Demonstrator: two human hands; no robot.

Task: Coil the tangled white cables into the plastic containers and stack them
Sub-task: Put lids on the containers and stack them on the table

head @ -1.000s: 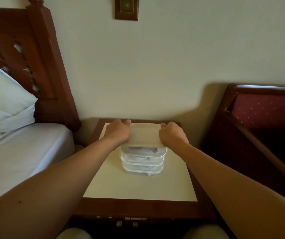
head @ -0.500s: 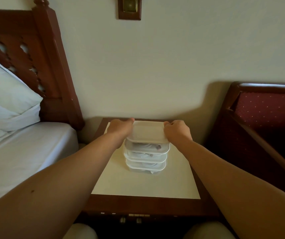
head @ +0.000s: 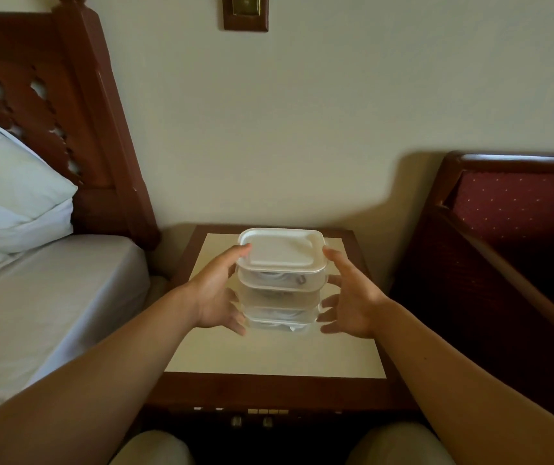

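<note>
A: Where's the stack of containers (head: pixel 282 280)?

B: On the pale top of the nightstand (head: pixel 268 354), toward its far edge, at twelve o'clock from the person's knees. The lidded boxes sit one on another, squared up. Coiled white cable (head: pixel 277 276) shows through the clear wall of the top one, and more in the lowest; the middle is too blurred to read.

A: And the hands?

B: One each side. The left hand (head: pixel 217 293) is at nine o'clock of the stack, fingers spread and fairly straight, thumb tip against the top lid's corner, lower fingers at the bottom box. The right hand (head: pixel 352 297) is at three o'clock, fingers splayed wide.

A: Is either gripping?

B: Neither curls round anything. The left touches; the right looks just apart from the wall, though I can't be sure a fingertip doesn't brush it.

A: Around it?

B: A bed (head: pixel 44 297) with a pillow (head: pixel 7 182) at nine o'clock, a red upholstered chair (head: pixel 517 209) at three.
</note>
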